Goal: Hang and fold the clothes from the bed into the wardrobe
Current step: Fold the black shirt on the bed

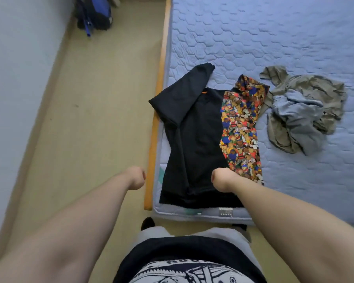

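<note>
- My right hand (223, 178) is over the bottom of the black shirt (194, 135). My fingers bend down out of sight, so I cannot tell if they grip it.
- My left hand (135, 177) is just left of the shirt, off the bed (274, 37). Its fingers hide too.
- The bear cloth (241, 129) lies just past my right hand.
- To fold well, I should pinch both bottom corners and pull the shirt flat first.

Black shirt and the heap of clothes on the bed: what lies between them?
The bear-print garment lies between the black shirt and the heap, touching the shirt; the head view shows it.
</note>
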